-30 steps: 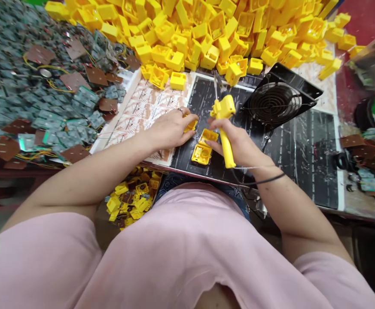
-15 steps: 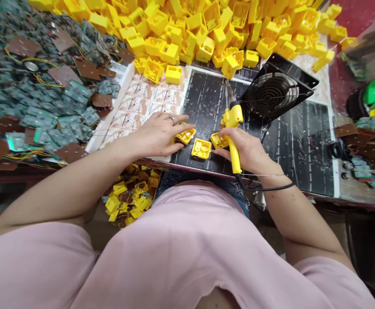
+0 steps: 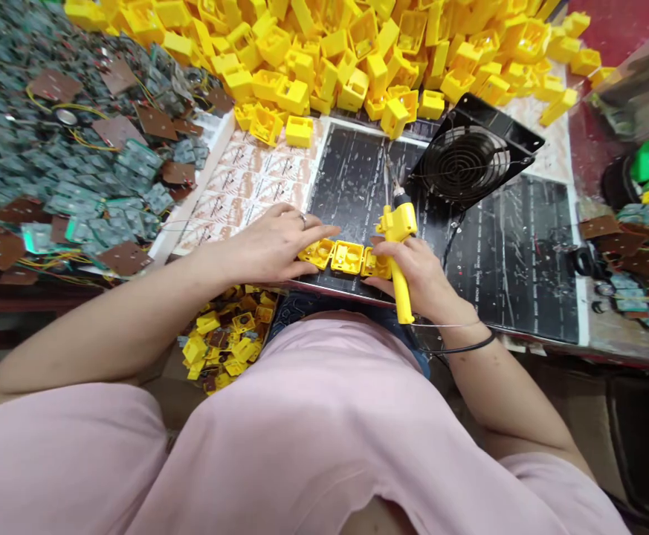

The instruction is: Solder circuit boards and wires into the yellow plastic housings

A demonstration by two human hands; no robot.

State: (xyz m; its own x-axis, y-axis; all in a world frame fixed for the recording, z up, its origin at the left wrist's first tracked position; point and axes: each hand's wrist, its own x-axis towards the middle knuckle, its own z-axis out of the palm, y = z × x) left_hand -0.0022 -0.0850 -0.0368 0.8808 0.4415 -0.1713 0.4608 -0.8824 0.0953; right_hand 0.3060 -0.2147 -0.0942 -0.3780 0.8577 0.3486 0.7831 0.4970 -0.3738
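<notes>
Three cases (image 3: 348, 257) between left hand (image 3: 273, 244), grip on one, and right hand (image 3: 423, 276), grip on another plus one iron (image 3: 400, 223)

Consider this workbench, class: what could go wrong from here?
The right hand holds the yellow soldering gun while also touching the rightmost housing, so the tool might tilt or slip. Its metal front points toward the pile of yellow housings; if hot, it could mark one. The row of three open housings lies near the table's front edge, so a careless push might knock one off.
</notes>
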